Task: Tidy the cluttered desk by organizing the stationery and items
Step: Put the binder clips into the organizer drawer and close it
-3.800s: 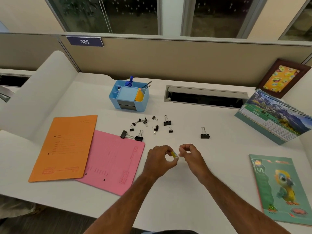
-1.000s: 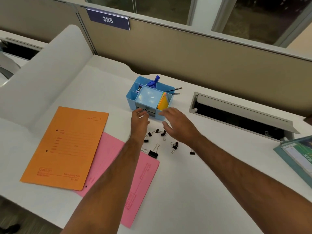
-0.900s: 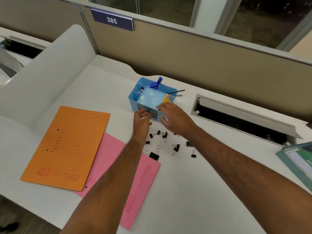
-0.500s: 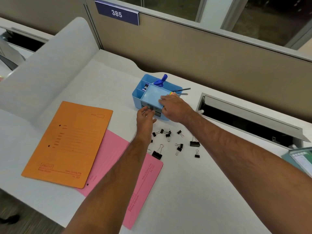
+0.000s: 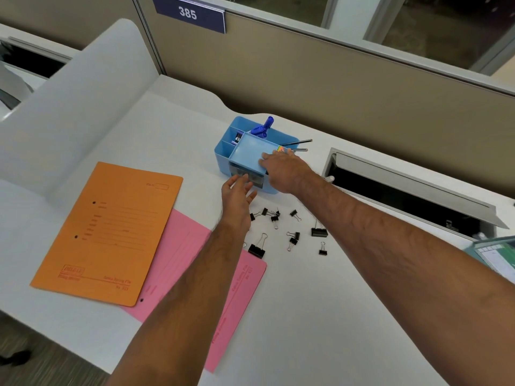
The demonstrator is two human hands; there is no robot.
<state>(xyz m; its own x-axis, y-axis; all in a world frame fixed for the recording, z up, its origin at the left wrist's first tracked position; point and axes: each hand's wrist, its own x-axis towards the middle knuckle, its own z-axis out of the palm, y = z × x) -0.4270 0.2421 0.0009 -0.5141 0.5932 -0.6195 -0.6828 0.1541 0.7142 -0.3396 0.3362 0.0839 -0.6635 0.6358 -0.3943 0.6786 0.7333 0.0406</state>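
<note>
Right hand (image 5: 284, 174) lies palm down over the near right corner of the blue organizer (image 5: 245, 154); fingers (image 5: 269, 160) straight and close together, flat on the shallow top tray, curled round nothing. Left hand (image 5: 238, 195) just in front of the organizer; fingers loosely spread and relaxed, tips at the small grey drawer (image 5: 246, 178) in its near face. Contact with the drawer front likely but cannot tell for sure; nothing gripped.

Organizer stands at the far middle of the white bench (image 5: 334, 302). Top tray looks bare apart from the hand. Far compartment holds blue pens (image 5: 264, 126) leaning up; two dark pencils (image 5: 299, 144) stick out over the right wall. A strip of bright coloured paper (image 5: 281, 148) shows in the right slot, beside the right fingertips. Left compartments: one holds a small dark item, too small to tell.

Black binder clips (image 5: 289, 232) scattered loose on the bench near of the organizer, between the two forearms; mixed sizes. One larger clip (image 5: 257, 249) touches the far right corner of the pink folder (image 5: 200, 274). Orange folder (image 5: 111, 232) overlaps the pink one on its left.
</note>
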